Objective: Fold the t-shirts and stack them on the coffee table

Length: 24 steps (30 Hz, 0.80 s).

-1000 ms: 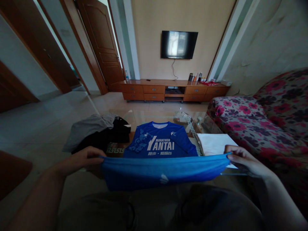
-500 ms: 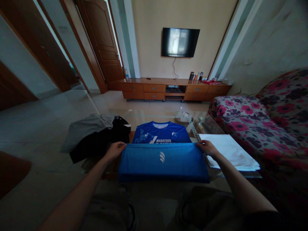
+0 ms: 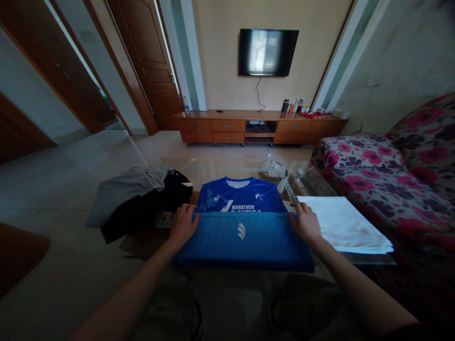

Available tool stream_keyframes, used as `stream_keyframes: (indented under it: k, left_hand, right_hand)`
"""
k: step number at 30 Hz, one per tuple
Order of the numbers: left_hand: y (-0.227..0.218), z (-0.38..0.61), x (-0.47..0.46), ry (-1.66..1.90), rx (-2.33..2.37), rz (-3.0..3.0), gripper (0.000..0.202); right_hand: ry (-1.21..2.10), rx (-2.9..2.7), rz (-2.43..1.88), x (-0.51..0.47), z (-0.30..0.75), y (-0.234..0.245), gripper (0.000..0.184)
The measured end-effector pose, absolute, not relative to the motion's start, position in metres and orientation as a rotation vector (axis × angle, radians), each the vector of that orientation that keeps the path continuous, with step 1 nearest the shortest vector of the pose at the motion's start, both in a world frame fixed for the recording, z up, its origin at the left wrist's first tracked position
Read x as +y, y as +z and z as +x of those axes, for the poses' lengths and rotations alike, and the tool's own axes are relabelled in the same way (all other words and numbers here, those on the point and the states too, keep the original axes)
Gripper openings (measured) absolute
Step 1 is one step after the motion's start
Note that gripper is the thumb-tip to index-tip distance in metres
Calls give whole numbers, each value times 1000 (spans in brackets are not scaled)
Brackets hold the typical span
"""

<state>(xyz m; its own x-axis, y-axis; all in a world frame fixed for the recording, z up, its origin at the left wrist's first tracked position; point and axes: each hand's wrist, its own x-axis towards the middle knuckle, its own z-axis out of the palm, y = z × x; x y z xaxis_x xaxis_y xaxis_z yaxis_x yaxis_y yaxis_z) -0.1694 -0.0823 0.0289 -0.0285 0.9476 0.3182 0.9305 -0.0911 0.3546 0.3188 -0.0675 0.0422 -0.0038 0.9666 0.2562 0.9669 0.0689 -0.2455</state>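
A blue T-shirt [image 3: 245, 246] lies front up on a glass coffee table [image 3: 220, 166], its lower part folded up over the chest print. A pale wing-like logo shows on the folded part, and the white word MARATHON stands just above the hem. My left hand [image 3: 185, 223] is closed at the left end of that hem, fingers and thumb at the cloth's edge. At the opposite end my right hand [image 3: 306, 222] grips the hem's corner, with its fingers bent around the edge. The fingertips are partly hidden against the fabric.
Grey clothing [image 3: 124, 189] and black clothing [image 3: 142, 208] lie heaped at the left. Folded white cloth [image 3: 341, 222] lies at the right, near a floral sofa [image 3: 373, 166]. A crumpled plastic bag [image 3: 273, 168] and a small glass jar [image 3: 299, 174] are toward the back.
Both hands have shifted lower and farther around the hem's ends, with the left one moving inward. The folded hem now lies flatter over the shirt's chest. The view has tilted slightly.
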Motion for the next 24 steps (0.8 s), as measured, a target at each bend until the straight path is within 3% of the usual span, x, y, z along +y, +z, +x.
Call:
stream_keyframes:
  k: [4, 8, 17, 24]
  left_hand:
    - [10, -135, -99, 540, 1913, 2306, 57]
    - [-10, -127, -91, 412, 1912, 2302, 68]
    - [-19, -137, -25, 387, 1924, 2380, 65]
    - [-17, -134, -1, 586, 2030, 2400, 59]
  right_hand:
    - [169, -2323, -1807, -88, 281, 21, 57]
    - [123, -2361, -1891, -86, 267, -3, 61]
    - [63, -2358, -1948, -28, 271, -2, 63]
    - [60, -2341, -1983, -9, 265, 2, 65]
